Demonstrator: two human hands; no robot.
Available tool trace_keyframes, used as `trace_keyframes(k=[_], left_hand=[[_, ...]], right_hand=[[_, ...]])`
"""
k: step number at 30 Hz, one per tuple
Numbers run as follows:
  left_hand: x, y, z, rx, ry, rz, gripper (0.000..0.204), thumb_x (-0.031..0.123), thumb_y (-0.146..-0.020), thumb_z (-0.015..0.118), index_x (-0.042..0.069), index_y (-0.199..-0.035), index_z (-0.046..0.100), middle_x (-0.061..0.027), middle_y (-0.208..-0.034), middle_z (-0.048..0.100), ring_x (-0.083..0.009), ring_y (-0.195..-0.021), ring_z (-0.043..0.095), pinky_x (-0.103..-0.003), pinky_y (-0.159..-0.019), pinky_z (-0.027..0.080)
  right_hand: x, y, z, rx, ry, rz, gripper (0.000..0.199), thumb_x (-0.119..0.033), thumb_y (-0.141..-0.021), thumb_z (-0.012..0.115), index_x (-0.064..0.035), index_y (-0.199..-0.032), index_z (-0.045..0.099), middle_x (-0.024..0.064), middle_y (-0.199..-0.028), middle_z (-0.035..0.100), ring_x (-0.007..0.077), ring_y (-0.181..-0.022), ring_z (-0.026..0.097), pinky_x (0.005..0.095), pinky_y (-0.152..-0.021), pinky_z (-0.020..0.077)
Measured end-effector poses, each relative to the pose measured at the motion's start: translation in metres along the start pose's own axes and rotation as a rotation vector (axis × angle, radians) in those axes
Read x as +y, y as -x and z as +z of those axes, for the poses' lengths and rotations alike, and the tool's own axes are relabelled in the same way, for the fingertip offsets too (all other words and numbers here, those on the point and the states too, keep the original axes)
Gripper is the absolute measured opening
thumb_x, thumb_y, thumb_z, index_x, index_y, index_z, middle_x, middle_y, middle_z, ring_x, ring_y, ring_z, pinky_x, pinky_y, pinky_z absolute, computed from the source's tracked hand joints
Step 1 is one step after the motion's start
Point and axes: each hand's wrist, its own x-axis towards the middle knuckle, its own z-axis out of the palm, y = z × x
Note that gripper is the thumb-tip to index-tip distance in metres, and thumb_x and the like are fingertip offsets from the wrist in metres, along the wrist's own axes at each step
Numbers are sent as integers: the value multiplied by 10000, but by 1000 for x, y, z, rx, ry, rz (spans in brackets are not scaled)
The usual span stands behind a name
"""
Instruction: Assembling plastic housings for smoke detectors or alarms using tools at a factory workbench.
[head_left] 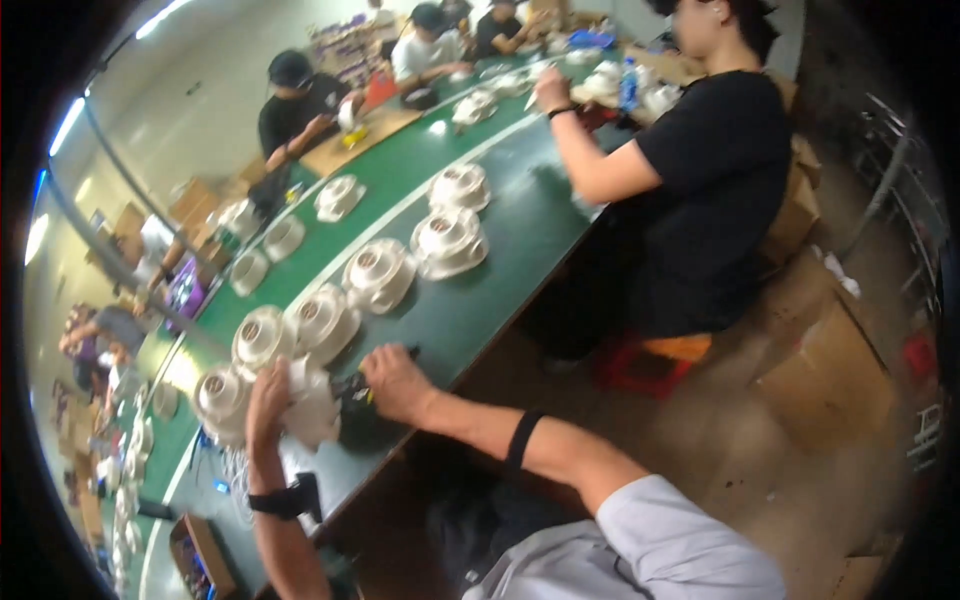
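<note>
My left hand (267,405) grips the side of a white round plastic housing (313,405), tilted over the near edge of the green work table. My right hand (398,385) is closed around a dark hand tool (352,392) with a bit of yellow on it. The tool's tip points at the housing; blur hides whether the two touch. Right beside my left hand stands another white housing (220,393) with a round centre, and two more, one housing (263,338) and its neighbour (322,322), sit just beyond.
Several white housings line the green table (520,215) up to the far end. A person in black (710,190) works to my right. Other people sit across the table. A small open box (200,560) stands at lower left. Cardboard (825,375) and a red stool (645,368) are at right.
</note>
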Motion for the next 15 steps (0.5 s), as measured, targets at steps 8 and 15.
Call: trace_keyframes(k=[8, 15], left_hand=[[30, -1, -15, -95, 49, -15, 330, 323, -918, 531, 38, -1034, 650, -1, -966, 585, -137, -910, 535, -268, -815, 415], [28, 50, 12, 58, 388, -286, 496, 465, -931, 518, 5, -1097, 605, -78, -977, 614, -157, -884, 558, -306, -793, 452]], right_hand=[[1, 9, -5, 90, -191, -4, 332, -88, -672, 576, 5, -981, 498, 176, -949, 532, 331, -992, 532, 471, -990, 363], [1, 0, 1, -100, -227, 54, 440, -98, -653, 592, 25, -1065, 497, 198, -1026, 523, 361, -1073, 497, 554, -1054, 283]])
